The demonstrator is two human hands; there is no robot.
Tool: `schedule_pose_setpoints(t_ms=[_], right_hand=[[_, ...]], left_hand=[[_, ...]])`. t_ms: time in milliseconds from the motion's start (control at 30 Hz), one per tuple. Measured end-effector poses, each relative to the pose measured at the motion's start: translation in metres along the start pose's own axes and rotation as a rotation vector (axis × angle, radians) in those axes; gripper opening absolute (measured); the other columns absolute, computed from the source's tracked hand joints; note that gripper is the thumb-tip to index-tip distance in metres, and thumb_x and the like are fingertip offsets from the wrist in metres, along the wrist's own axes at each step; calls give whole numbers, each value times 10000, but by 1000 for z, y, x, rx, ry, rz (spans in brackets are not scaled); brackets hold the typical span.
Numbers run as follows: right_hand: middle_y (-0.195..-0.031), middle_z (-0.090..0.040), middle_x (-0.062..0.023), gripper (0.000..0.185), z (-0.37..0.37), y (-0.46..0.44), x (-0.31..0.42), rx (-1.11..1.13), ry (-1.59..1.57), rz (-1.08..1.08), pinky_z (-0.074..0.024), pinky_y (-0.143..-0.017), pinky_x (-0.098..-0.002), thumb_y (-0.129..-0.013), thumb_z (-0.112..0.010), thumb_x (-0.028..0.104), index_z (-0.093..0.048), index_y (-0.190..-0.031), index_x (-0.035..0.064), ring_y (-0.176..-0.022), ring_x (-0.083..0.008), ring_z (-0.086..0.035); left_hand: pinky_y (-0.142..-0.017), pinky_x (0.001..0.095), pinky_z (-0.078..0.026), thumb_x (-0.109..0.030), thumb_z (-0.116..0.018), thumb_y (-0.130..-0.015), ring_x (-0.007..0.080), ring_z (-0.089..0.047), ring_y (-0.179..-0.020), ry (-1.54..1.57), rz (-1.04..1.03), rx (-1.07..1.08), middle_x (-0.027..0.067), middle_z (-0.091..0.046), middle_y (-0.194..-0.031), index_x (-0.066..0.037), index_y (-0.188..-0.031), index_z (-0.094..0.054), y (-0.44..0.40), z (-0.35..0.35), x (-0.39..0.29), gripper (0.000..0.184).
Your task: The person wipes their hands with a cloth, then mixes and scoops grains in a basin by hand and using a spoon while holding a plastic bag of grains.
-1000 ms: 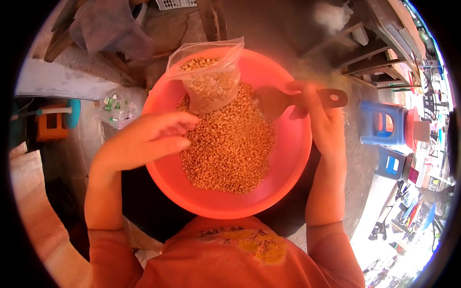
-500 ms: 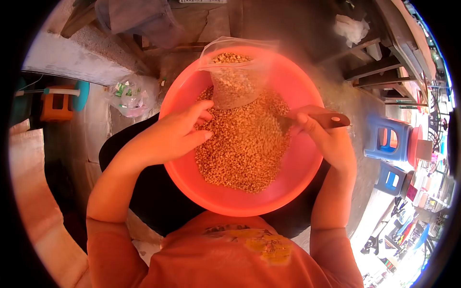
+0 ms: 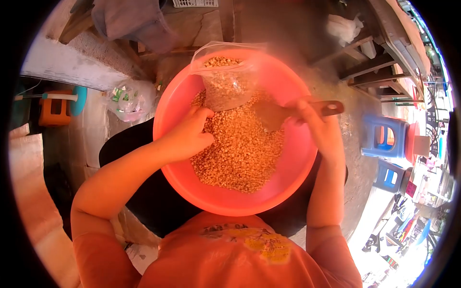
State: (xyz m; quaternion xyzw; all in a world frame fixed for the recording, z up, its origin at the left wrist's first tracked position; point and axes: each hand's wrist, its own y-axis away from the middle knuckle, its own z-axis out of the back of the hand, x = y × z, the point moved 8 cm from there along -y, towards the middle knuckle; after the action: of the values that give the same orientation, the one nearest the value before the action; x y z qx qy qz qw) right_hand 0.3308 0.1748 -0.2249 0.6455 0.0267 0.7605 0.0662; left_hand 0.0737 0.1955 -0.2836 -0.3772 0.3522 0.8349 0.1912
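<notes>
This looks like a shop or market stall, though which kind cannot be told. Right of the round pink plastic basin (image 3: 235, 206) are bare grey concrete floor (image 3: 354, 175), a blue plastic stool with cut-out sides (image 3: 399, 139) and, farther right, a brightly lit area crowded with small multicoloured goods (image 3: 408, 225), too blurred to name. A dark wooden table frame (image 3: 370, 71) stands beyond the basin to the upper right, and a white perforated plastic crate (image 3: 195, 3) above it.

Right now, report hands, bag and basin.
Right hand grips scoop. Left hand at bag, open, part-filled. Bag stands in basin amid grains.
</notes>
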Motion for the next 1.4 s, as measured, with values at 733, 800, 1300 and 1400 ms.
schedule_pose_setpoints(t_ms=[733,800,1300,1400], right_hand=[[-818,-685,-94,183,-22,8,1,-116,528,325,-496,-631,-325,-949,-612,165,-695,-899,10,-731,-211,-666],[-854,-695,-99,171,-27,11,6,-102,645,332,-502,-644,-330,-939,-623,178,-704,-910,30,-753,-229,-670],[-1060,-672,-184,281,-69,80,44,15,589,522,-553,-785,-402,-846,-685,66,-653,-1118,3,-916,-355,-664],[-1053,-671,-191,281,-36,68,57,-222,730,526,-543,-793,-405,-838,-670,24,-643,-1115,-16,-930,-367,-659]], left_hand=[[-978,459,-427,-142,-555,-850,441,-514,-1148,-330,-70,351,302,-472,-1252,62,-1282,-392,-27,-16,-35,505],[-899,500,-472,-120,-546,-832,463,-574,-1028,-441,-166,338,315,-516,-1151,63,-1171,-431,-25,-21,-44,402],[-819,483,-500,-128,-643,-820,435,-588,-960,-473,-458,316,267,-527,-1053,66,-1072,-479,5,-20,-45,359],[-825,474,-500,-159,-683,-815,429,-587,-971,-503,-544,310,260,-528,-1066,62,-1073,-485,10,-21,-47,393]])
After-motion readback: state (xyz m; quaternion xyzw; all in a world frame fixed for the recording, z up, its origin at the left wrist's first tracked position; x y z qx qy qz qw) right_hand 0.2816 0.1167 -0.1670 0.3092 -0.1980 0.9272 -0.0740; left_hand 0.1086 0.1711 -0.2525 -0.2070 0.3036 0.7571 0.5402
